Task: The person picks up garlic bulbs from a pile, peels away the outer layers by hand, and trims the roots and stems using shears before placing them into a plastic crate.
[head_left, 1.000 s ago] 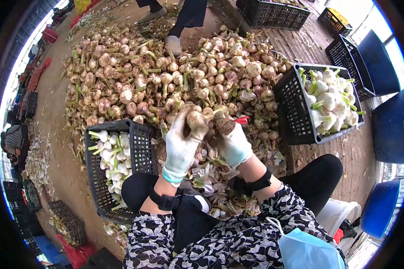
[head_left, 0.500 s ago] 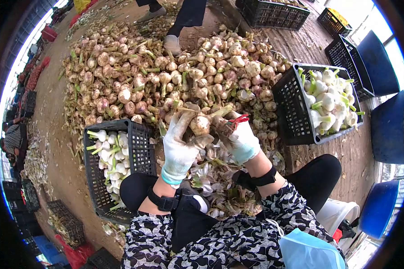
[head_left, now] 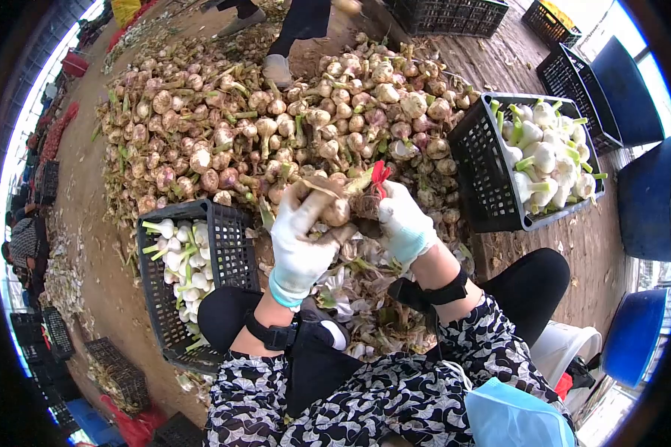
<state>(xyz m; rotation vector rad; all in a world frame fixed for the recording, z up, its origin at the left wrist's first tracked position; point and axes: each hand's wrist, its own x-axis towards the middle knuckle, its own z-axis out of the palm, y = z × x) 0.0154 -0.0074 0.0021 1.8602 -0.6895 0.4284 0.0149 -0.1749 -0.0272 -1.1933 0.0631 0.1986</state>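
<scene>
My left hand [head_left: 303, 242], in a white glove with stained fingers, is closed round an unpeeled garlic bulb [head_left: 335, 212]. Its green-white stem [head_left: 360, 181] points up and right. My right hand [head_left: 404, 227], gloved too, grips a brown, rough thing with a red tie [head_left: 379, 176] against the bulb's right side; what the brown thing is, I cannot make out. Beyond both hands lies a wide heap of unpeeled garlic [head_left: 224, 134]. Loose skins [head_left: 339, 294] cover the ground below my wrists.
Black crates of clean white garlic stand at left [head_left: 235, 249] and right [head_left: 488, 179]. Another person's shoe [head_left: 278, 71] rests at the heap's far edge. Blue tubs [head_left: 645, 205] line the right side. A white bucket [head_left: 563, 350] is beside my right knee.
My right hand and the red tie have turned more upright beside the bulb. The left fingers have shifted over the bulb. A blurred object now shows near the other person's leg.
</scene>
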